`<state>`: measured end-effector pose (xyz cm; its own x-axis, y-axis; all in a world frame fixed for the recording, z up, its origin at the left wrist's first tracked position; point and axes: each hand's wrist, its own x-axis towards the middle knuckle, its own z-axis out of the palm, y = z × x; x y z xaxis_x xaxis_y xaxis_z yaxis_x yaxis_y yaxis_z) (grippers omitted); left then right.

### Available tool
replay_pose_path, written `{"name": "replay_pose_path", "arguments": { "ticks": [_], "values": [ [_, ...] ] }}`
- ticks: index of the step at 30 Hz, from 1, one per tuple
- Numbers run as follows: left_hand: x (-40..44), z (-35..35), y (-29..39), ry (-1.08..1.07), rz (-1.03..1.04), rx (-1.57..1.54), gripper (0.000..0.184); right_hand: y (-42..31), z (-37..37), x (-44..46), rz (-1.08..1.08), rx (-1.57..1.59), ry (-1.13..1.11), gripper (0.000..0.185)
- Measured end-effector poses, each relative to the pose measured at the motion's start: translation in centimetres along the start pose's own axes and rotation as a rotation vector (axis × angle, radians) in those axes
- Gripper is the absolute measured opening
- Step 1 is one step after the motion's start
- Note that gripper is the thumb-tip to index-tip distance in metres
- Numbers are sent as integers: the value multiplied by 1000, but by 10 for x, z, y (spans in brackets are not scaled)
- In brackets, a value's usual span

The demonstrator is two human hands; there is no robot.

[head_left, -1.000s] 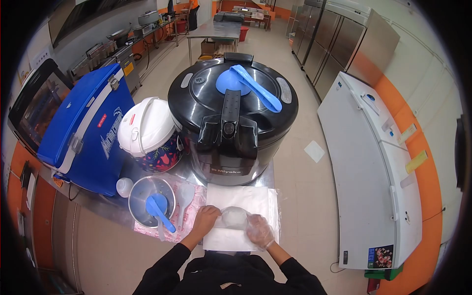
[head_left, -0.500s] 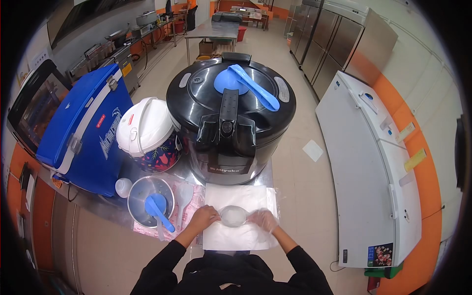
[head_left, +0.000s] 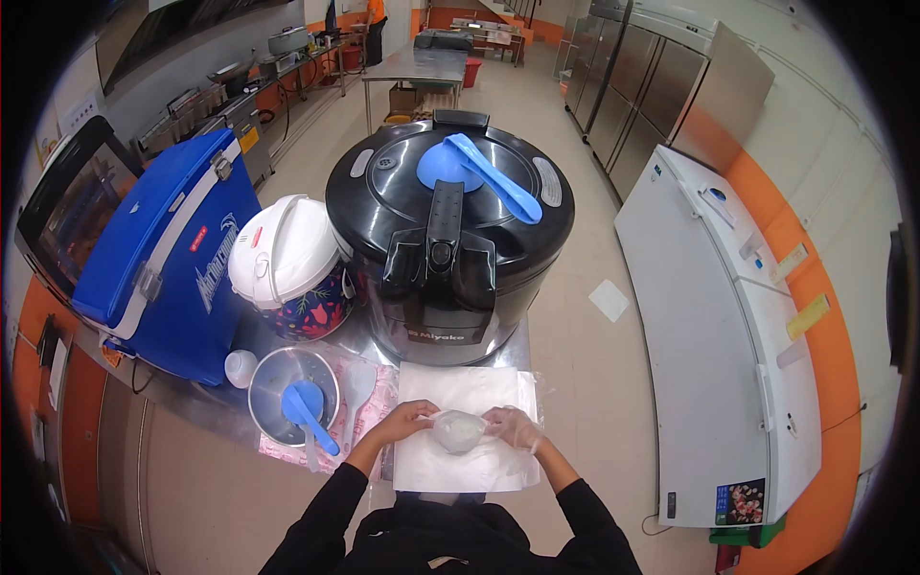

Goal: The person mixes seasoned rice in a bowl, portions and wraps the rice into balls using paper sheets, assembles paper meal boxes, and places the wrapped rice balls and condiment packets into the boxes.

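Observation:
A small clear plastic bag (head_left: 458, 432) with whitish contents lies over the stack of white paper sheets (head_left: 470, 383). My bare left hand (head_left: 409, 420) is closed on the bag's left edge. On the other side my right hand (head_left: 514, 427), in a clear plastic glove, pinches the bag's right edge. To the left, a steel bowl (head_left: 271, 423) holds a blue scoop (head_left: 305, 406), and a translucent paddle (head_left: 356, 383) lies beside it on pink printed plastic.
Behind the sheets is a large black cooker (head_left: 383, 211) with another blue scoop (head_left: 498, 187) on its lid. A floral rice cooker (head_left: 287, 259), white bottle (head_left: 241, 368) and blue cooler (head_left: 172, 278) are at left. A distant person (head_left: 375, 29) stands at the back.
Both hands have stayed at the bag's edges. The bag's upper edge now looks drawn outward between them, and its contents hang in a more pointed shape.

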<state>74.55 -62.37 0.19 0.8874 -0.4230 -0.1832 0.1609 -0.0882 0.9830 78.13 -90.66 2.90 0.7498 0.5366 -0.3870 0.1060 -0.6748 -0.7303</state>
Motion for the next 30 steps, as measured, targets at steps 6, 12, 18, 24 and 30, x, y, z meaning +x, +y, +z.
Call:
{"name": "replay_pose_path", "arguments": {
  "ticks": [6, 12, 18, 24, 30],
  "values": [
    [-11, 47, 25, -91, -98, -955, 33, -18, 25, -23, -365, 1277, 73, 40],
    [-25, 73, 34, 64, -14, -1105, 38, -46, 51, -27, -274, 893, 636, 40],
    [-47, 59, 50, 22, -69, -603, 32, -113, 22, -66, -79, 1537, 217, 49],
    [-63, 96, 34, -85, -203, -1065, 55, -117, 39, -82, 20, 1600, 60, 49],
    [-81, 96, 27, -127, -430, -721, 51, -102, 54, -89, 248, 1693, -157, 56]
  ]
}}
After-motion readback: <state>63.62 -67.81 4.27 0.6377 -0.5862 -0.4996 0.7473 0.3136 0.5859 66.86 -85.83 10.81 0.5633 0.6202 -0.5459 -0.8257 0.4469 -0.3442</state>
